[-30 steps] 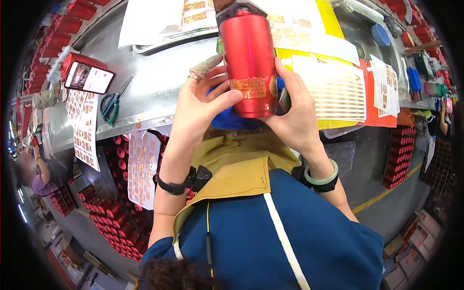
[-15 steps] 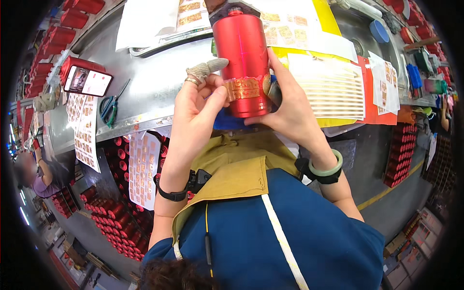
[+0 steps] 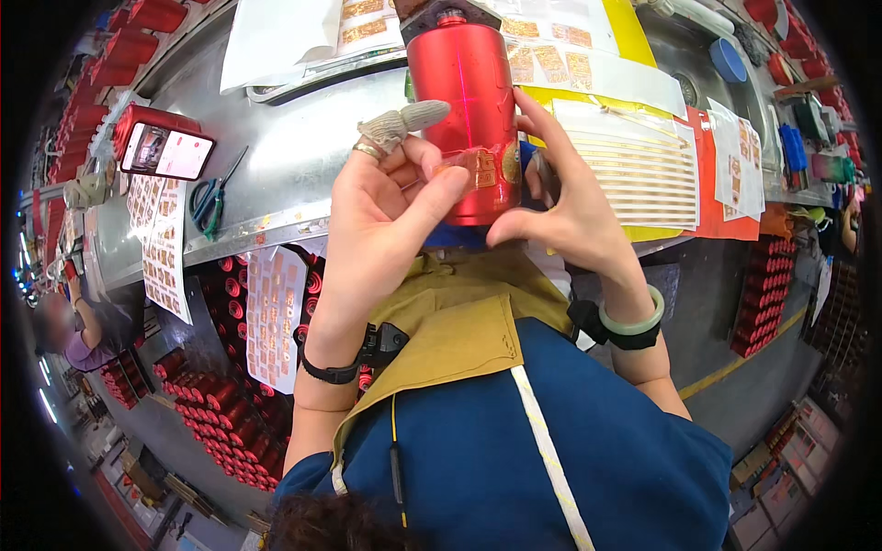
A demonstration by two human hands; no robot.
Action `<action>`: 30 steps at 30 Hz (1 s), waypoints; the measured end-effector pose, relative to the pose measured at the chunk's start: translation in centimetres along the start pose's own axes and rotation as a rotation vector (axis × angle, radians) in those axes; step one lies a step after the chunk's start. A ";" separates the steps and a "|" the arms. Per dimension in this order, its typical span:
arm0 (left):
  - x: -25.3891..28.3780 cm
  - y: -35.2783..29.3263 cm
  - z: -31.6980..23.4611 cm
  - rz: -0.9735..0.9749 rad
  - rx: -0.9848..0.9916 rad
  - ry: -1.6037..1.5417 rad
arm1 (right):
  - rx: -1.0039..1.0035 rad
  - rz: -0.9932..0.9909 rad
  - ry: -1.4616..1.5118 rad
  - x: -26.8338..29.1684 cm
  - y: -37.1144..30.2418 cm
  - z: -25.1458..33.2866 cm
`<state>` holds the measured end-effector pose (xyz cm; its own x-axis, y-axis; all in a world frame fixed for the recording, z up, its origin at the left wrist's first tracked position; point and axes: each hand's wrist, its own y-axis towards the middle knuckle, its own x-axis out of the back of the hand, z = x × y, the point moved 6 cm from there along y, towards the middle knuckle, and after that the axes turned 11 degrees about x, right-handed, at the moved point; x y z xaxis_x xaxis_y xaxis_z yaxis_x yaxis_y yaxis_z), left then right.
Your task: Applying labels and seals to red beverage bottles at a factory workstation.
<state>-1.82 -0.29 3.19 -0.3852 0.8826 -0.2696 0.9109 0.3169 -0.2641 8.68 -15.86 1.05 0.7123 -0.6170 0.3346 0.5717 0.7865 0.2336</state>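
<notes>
A glossy red metal bottle (image 3: 462, 83) lies in front of me, its neck pointing away. A gold decal (image 3: 485, 173) wraps round its lower part. My left hand (image 3: 390, 197) is closed in a pinch at the decal's left end, where a piece of film stands away from the bottle. A grey cloth finger cover sits on its index finger. My right hand (image 3: 574, 197) curves round the bottle's right side, thumb near the base, some fingers partly hidden beside it. Further right lies a round gold patch on the bottle.
On the metal bench (image 3: 266, 119) are scissors (image 3: 211, 197), a phone (image 3: 168, 151) leaning on a red bottle, and decal sheets (image 3: 158, 239). Striped strips (image 3: 634, 165) lie at right, with a blue cup (image 3: 726, 60) beyond. Red bottles (image 3: 220, 418) stand below left; a person (image 3: 78, 335) sits there.
My left hand has moved right, lifting film at the decal's left end over the gold. My right thumb has shifted right along the bottle's base. The bottle has shifted slightly right.
</notes>
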 end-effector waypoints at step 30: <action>2.5 0.6 2.6 -0.113 0.104 0.001 | -0.262 -0.148 0.308 0.2 1.0 -1.9</action>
<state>-2.57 1.17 -0.04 -0.4843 0.8438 -0.2313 0.8415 0.3769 -0.3870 10.15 -15.20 -0.42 0.6801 -0.7329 0.0174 0.7329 0.6803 0.0058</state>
